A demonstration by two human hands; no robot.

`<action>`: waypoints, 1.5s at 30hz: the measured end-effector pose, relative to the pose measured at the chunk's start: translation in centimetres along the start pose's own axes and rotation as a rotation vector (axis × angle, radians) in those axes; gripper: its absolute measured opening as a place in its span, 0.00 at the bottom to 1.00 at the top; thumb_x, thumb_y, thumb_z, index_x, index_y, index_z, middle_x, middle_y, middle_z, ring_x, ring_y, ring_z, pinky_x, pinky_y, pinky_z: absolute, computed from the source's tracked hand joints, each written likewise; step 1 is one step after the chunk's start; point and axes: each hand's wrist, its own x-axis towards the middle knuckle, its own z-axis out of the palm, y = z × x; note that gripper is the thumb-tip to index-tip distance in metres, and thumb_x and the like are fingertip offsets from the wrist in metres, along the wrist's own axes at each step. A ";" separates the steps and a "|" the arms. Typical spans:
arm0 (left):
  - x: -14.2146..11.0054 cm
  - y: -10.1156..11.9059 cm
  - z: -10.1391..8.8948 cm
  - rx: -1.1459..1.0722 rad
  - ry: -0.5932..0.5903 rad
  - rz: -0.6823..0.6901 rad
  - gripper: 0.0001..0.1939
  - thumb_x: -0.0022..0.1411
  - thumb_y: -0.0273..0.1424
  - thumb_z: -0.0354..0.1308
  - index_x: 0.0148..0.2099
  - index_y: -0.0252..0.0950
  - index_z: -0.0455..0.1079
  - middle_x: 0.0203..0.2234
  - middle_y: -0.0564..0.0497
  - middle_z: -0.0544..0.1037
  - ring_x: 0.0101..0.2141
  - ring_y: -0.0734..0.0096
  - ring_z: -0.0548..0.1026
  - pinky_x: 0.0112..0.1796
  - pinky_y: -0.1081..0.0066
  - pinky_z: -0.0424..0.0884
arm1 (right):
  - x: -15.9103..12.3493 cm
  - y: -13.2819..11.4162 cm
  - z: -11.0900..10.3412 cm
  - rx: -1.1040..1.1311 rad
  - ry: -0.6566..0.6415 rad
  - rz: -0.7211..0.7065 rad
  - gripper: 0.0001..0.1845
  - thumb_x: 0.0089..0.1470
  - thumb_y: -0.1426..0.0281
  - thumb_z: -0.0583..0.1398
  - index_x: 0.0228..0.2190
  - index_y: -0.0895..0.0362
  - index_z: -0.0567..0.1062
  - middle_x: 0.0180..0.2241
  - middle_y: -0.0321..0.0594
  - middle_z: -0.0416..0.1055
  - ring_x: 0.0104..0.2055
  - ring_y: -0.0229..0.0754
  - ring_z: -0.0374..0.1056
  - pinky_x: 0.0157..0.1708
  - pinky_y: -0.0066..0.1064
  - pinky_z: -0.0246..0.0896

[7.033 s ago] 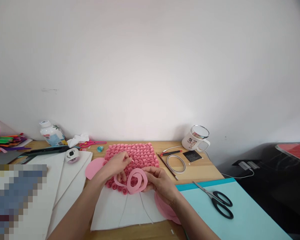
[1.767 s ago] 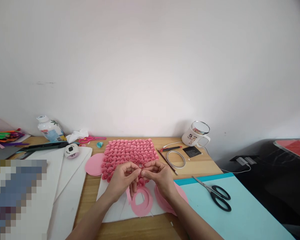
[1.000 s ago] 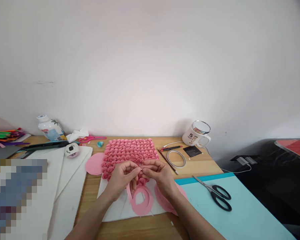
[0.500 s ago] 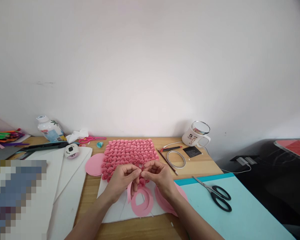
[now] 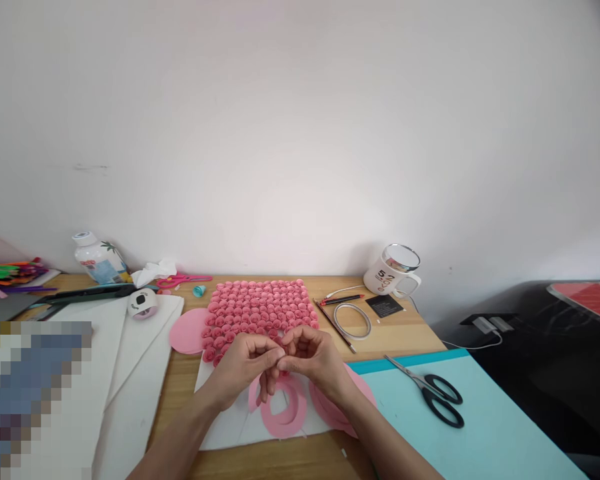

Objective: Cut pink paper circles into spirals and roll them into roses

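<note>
My left hand (image 5: pixel 253 363) and my right hand (image 5: pixel 310 357) meet fingertip to fingertip, both closed in a pinch on one end of a pink paper spiral strip (image 5: pixel 295 417). The pinched end is mostly hidden by my fingers. Below them the strip's loose curls hang and rest over a white board (image 5: pixel 225 427). Just beyond my hands, rows of rolled pink paper roses (image 5: pixel 260 300) cover the board's far part. Partly under my right forearm lie pink paper circles (image 5: pixel 363 393); more pink circles (image 5: pixel 186 331) sit left of the roses.
Black-handled scissors (image 5: pixel 437 397) lie on a light blue folder (image 5: pixel 485 413) at right. Behind are a white mug (image 5: pixel 393 270), a coiled ring (image 5: pixel 353 321) and pencils (image 5: pixel 334 323). To the left stand a white bottle (image 5: pixel 100 260), pink scissors (image 5: pixel 187 279) and white boards (image 5: pixel 135 380).
My fingertips have shifted slightly as they work the pinched paper end. The hanging curl beside my left hand has moved a little to the left.
</note>
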 end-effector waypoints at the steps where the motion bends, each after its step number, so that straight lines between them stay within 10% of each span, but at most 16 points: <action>1: 0.0 0.0 0.0 0.001 -0.010 -0.007 0.15 0.55 0.38 0.59 0.22 0.34 0.67 0.12 0.54 0.71 0.13 0.77 0.68 0.14 0.79 0.63 | 0.0 0.0 0.1 0.006 -0.017 0.007 0.15 0.32 0.71 0.72 0.25 0.57 0.74 0.19 0.29 0.65 0.21 0.32 0.60 0.23 0.23 0.57; 12: -0.4 -0.4 0.1 -0.057 -0.186 -0.089 0.17 0.54 0.40 0.61 0.22 0.31 0.68 0.12 0.51 0.72 0.11 0.79 0.66 0.11 0.81 0.60 | -0.8 -0.2 0.6 -0.002 -0.162 0.046 0.28 0.25 0.69 0.74 0.32 0.55 0.71 0.21 0.26 0.59 0.20 0.30 0.52 0.19 0.23 0.47; 20: -0.6 1.7 -2.0 -0.107 0.166 0.150 0.19 0.59 0.40 0.56 0.22 0.33 0.61 0.11 0.56 0.69 0.12 0.81 0.65 0.13 0.81 0.61 | 0.7 -2.1 -2.6 -0.045 0.659 -0.361 0.11 0.47 0.62 0.64 0.29 0.56 0.71 0.25 0.32 0.66 0.23 0.32 0.60 0.25 0.26 0.58; 28: -0.3 0.3 -0.1 0.070 0.051 0.170 0.14 0.62 0.37 0.52 0.29 0.32 0.65 0.13 0.54 0.73 0.13 0.76 0.71 0.16 0.79 0.62 | -0.5 -0.8 1.0 0.005 0.065 -0.095 0.13 0.43 0.64 0.67 0.23 0.57 0.69 0.18 0.30 0.66 0.19 0.33 0.63 0.21 0.25 0.60; 45: -0.2 0.0 0.7 0.103 0.129 0.178 0.14 0.61 0.38 0.53 0.46 0.37 0.58 0.16 0.59 0.71 0.14 0.73 0.71 0.17 0.75 0.68 | -0.7 -0.4 1.0 -0.011 0.043 -0.071 0.08 0.43 0.68 0.67 0.30 0.55 0.80 0.31 0.40 0.77 0.30 0.42 0.72 0.29 0.31 0.66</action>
